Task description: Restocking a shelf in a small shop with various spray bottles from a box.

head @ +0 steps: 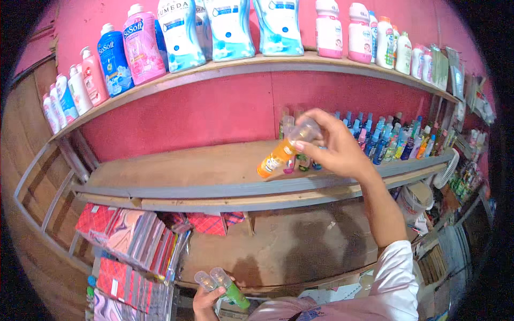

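Observation:
My right hand (335, 148) grips an orange bottle (275, 158) by its clear cap. The bottle tilts, its base pointing down and left over the middle shelf (160, 164); whether it touches the board I cannot tell. Behind that hand stand several small bottles, partly hidden by my fingers. Low in the view, my left hand (207, 301) holds a green bottle (237, 295) with a clear cap. A second clear-capped bottle (205, 281) is held against it, its body mostly covered by my fingers.
Rows of small bottles (381, 140) fill the right of the middle shelf. Large SoSoft bottles (142, 46) and white-and-blue bottles (231, 30) line the upper shelf (241, 64). Stacked notebooks (132, 236) sit at lower left. A plastic tub (415, 198) stands at right.

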